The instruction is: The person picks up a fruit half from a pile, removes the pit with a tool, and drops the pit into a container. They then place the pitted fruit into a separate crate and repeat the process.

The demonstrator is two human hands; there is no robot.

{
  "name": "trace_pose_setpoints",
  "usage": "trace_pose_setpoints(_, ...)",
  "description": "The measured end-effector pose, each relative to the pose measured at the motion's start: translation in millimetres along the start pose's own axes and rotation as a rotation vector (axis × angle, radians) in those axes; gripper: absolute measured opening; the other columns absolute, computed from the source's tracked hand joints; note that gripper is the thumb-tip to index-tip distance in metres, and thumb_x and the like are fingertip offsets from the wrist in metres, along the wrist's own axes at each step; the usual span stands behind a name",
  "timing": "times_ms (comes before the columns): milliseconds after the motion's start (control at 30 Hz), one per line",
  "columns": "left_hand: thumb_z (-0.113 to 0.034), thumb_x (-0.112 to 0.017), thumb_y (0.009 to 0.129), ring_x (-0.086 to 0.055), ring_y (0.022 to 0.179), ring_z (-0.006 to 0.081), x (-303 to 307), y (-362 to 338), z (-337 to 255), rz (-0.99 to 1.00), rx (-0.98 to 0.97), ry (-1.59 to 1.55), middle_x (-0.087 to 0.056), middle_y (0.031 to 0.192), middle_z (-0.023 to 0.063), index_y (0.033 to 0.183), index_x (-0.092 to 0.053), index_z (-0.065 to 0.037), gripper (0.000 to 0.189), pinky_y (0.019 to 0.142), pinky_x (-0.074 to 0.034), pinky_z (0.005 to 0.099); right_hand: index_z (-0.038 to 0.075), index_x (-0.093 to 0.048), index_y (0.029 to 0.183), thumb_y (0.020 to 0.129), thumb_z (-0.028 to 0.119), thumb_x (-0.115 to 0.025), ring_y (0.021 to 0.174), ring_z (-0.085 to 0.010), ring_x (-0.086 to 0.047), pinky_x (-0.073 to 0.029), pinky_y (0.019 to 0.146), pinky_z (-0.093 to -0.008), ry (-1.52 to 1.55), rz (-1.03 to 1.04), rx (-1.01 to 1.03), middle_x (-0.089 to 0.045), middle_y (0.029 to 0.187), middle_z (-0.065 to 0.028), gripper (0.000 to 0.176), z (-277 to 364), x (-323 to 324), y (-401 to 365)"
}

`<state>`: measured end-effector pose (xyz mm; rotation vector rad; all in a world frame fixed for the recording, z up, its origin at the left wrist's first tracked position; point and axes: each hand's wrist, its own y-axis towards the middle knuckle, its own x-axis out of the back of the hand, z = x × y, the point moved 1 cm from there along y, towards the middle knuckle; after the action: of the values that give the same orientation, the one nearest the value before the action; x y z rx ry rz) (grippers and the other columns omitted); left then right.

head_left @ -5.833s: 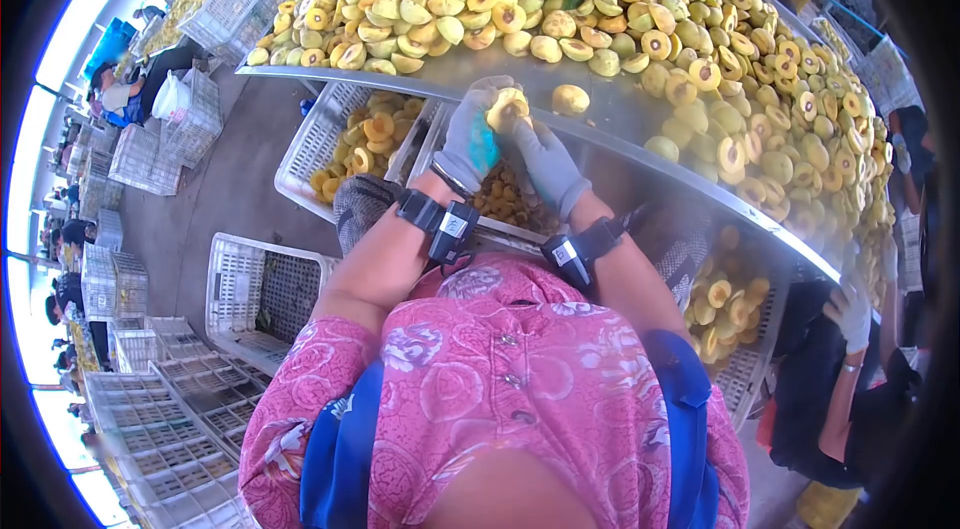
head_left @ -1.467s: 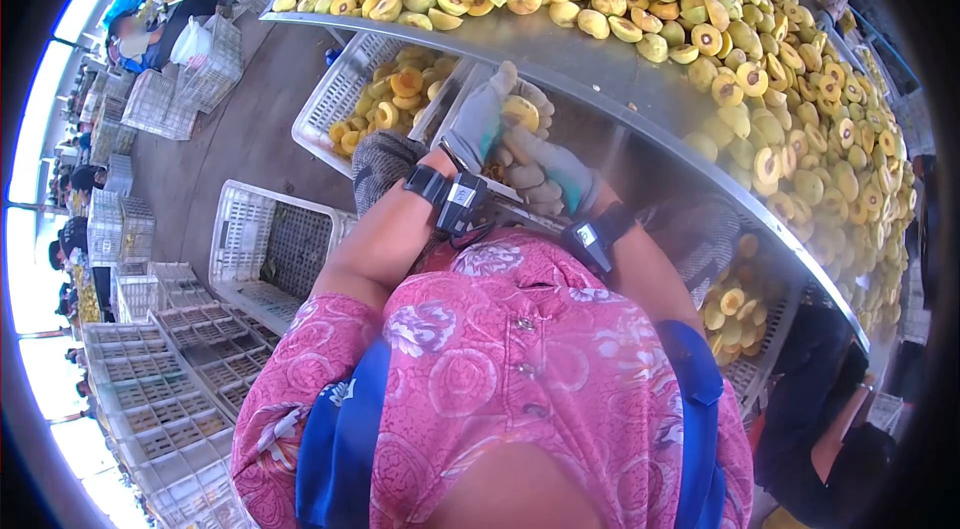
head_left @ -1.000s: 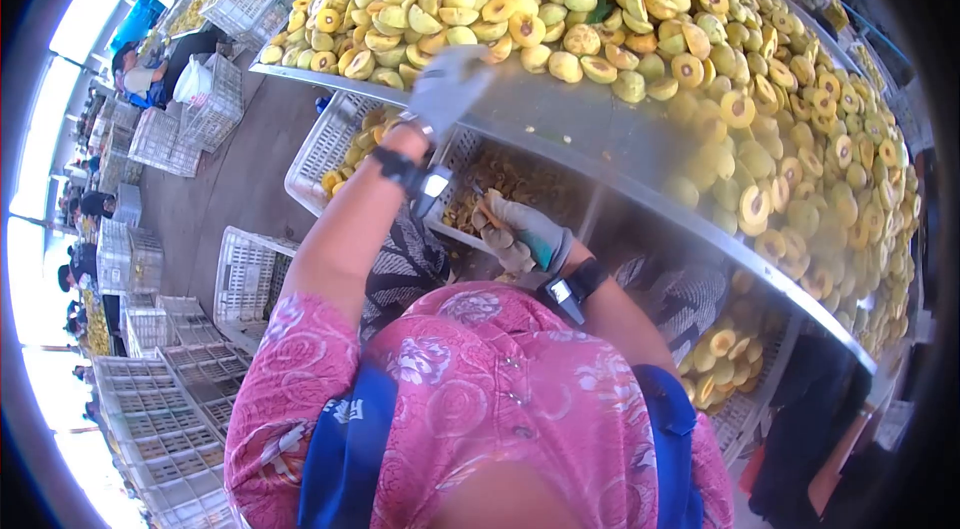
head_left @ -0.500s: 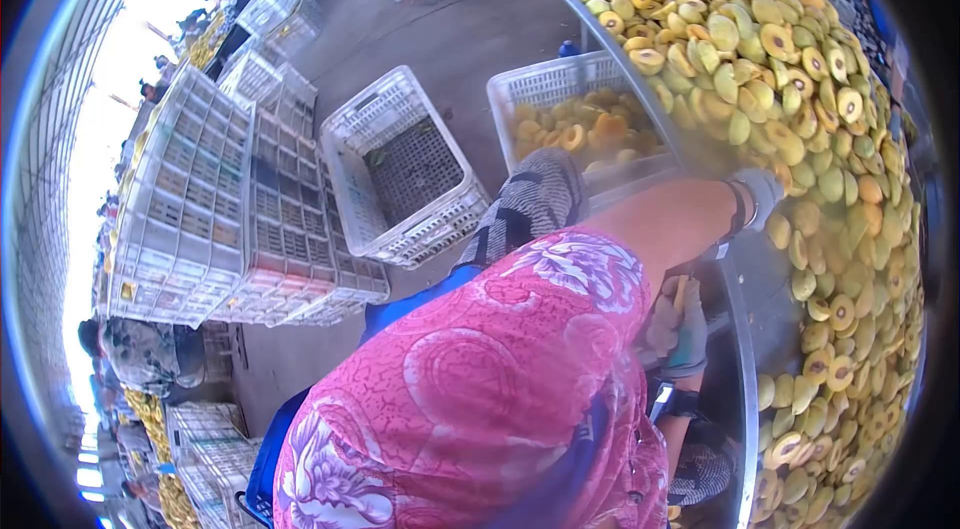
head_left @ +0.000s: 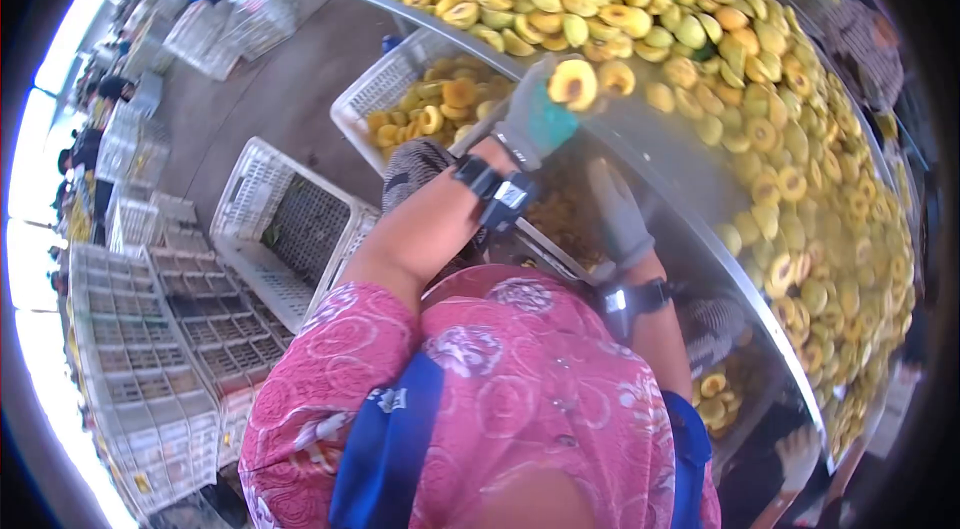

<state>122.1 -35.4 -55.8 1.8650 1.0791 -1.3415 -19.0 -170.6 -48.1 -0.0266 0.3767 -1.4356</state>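
Observation:
My left hand point(head_left: 537, 121), in a pale glove with a teal palm, is raised at the metal table's near edge. Its fingers are closed on a halved yellow fruit point(head_left: 573, 84) with a brownish centre, perhaps an apricot or peach. Lower and to the right, my right hand point(head_left: 618, 217) wears a light grey glove. Its fingers look stretched out, slightly blurred, with nothing visible in them. Under it, below the table edge, lie fruit pieces point(head_left: 568, 219) in a container. A large heap of halved fruit point(head_left: 640, 4) covers the table beyond both hands.
The table's metal rim point(head_left: 745, 279) curves past my right side. A white crate of fruit point(head_left: 352, 109) stands at my left, with another white crate point(head_left: 235, 249) beside it. Stacked crates point(head_left: 140, 359) rise further left. Another person's hand point(head_left: 797, 454) shows at lower right; a co-worker point(head_left: 862, 54) is across the table.
The view has swung to the right. My left hand has come back from the fruit heap to the near edge, now with a fruit half. My right hand has moved forward, away from my body.

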Motion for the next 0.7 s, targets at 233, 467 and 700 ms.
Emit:
trace_pose_setpoints(233,-0.034,-0.051,0.098,-0.060,0.099,0.0349,11,-24,20,-0.047,0.016,0.110,-0.060,0.107,0.0184,0.121,-0.052,-0.003,0.039,0.090,-0.051,0.0491,0.001,-0.056,0.115,0.099,0.028,-0.051,0.082,-0.0179,-0.059,-0.045,0.074,-0.0288,-0.381,-0.175,0.298,-0.063,0.092,-0.0084,0.032,14,-10,9)
trace_pose_setpoints(467,-0.034,-0.049,0.100,-0.060,0.096,0.0243,-3,-39,39,-0.062,-0.030,0.309,-0.060,0.105,0.0108,0.123,-0.052,-0.002,0.039,0.088,-0.051,0.0368,-0.003,-0.050,0.125,0.100,0.031,-0.049,0.101,-0.0359,-0.063,-0.047,0.085,-0.0395,-0.554,-0.221,0.305,-0.065,0.107,-0.0243,0.042,18,-11,5)
trace_pose_setpoints(700,-0.039,-0.046,0.101,-0.062,0.091,0.0230,-15,-44,45,-0.167,-0.065,0.421,-0.062,0.098,0.0123,0.111,-0.057,-0.001,0.041,0.083,-0.053,0.0348,-0.004,-0.035,0.140,0.101,0.040,-0.044,0.106,-0.0453,-0.060,-0.046,0.088,-0.0442,-0.685,-0.138,0.182,-0.062,0.109,-0.0332,0.060,13,-6,4)
